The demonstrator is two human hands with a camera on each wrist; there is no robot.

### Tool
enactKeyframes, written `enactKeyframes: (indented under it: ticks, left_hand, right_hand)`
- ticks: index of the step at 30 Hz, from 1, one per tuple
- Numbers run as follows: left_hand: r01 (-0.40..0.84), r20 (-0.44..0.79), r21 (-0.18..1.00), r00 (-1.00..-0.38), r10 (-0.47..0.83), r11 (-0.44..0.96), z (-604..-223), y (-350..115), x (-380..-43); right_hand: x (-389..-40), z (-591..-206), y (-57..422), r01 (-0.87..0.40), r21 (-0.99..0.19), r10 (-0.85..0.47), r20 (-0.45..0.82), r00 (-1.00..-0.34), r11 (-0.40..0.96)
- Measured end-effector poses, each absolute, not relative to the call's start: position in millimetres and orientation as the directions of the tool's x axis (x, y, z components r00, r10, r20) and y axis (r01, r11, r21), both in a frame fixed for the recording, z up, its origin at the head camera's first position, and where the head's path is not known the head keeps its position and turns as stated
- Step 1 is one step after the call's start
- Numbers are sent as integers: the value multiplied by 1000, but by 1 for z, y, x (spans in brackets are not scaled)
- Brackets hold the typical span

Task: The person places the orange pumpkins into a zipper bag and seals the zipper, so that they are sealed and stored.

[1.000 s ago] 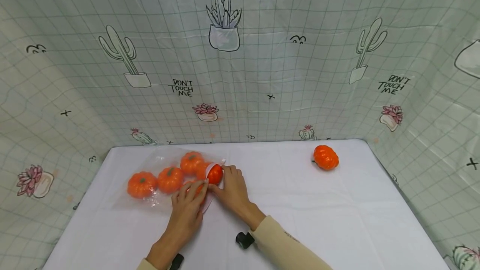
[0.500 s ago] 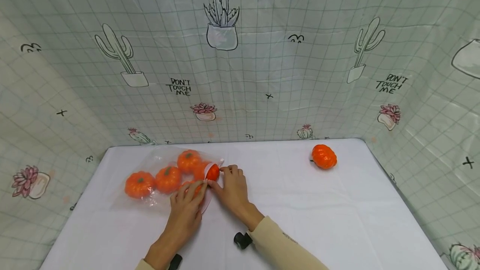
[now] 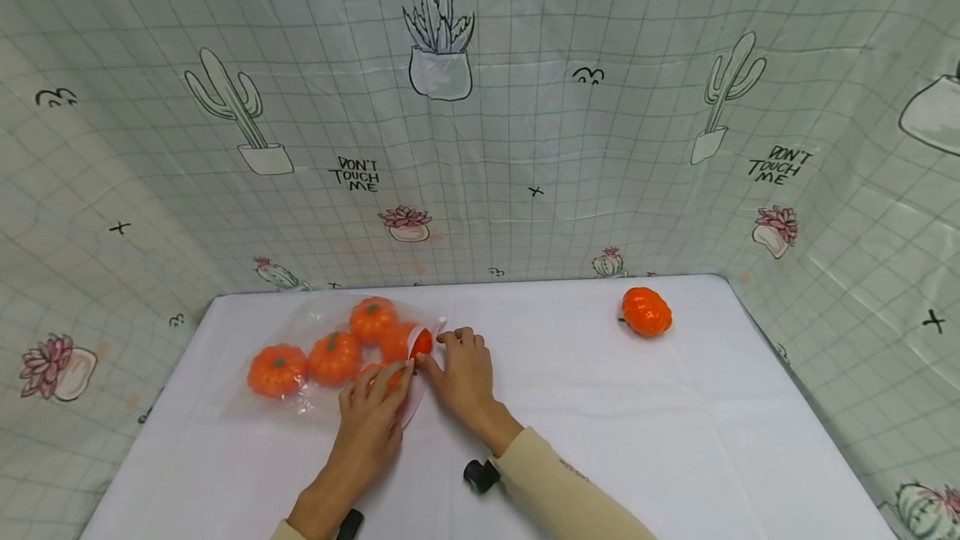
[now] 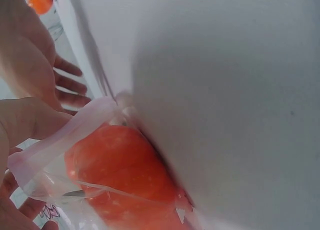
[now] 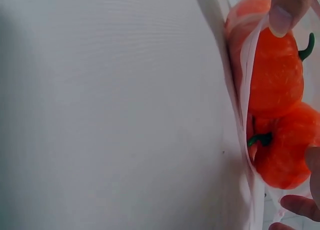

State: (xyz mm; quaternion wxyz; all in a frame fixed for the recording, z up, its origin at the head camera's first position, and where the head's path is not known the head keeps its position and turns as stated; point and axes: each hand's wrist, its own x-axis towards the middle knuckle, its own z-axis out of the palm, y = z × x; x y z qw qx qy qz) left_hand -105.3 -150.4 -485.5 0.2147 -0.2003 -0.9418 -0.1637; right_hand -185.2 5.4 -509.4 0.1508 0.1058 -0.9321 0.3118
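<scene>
In the head view, a clear plastic bag [image 3: 318,312] lies on the left of the white table with several orange toy pumpkins [image 3: 335,358] inside. My left hand [image 3: 367,415] pinches the rim near its mouth; the left thumb [image 4: 32,121] lies over the pinkish rim in the left wrist view. A redder pumpkin [image 3: 422,343] sits in the bag's mouth, partly covered by plastic. Beside that mouth is my right hand [image 3: 465,373], fingers loose and apart, its thumb near the pumpkin. In the right wrist view, a fingertip [image 5: 314,165] touches a green-stemmed pumpkin [image 5: 287,155].
Another orange pumpkin [image 3: 647,312] lies alone at the table's far right. A patterned cloth [image 3: 495,148] with cactus drawings rises behind and beside the white table [image 3: 637,423]. Black wrist cameras [image 3: 480,476] hang by the sleeves.
The redder pumpkin has shifted slightly left, deeper into the bag, so less of it shows. The right fingers now stand a little apart from it. The left hand stays at the rim.
</scene>
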Motion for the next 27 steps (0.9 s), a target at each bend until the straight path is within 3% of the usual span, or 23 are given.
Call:
enactKeyframes:
  ticks: [12,27]
  left_hand:
    - [440,460,216,-833,306,872,-484,-150,-105]
    - [409,410,241,-865,290,880,-483,-148,-105]
  right_hand:
    - [-182,-504,12,-294,-552,-120,329,-937,780]
    - [-178,-486,113,-227,-572,-28,335,-942,788]
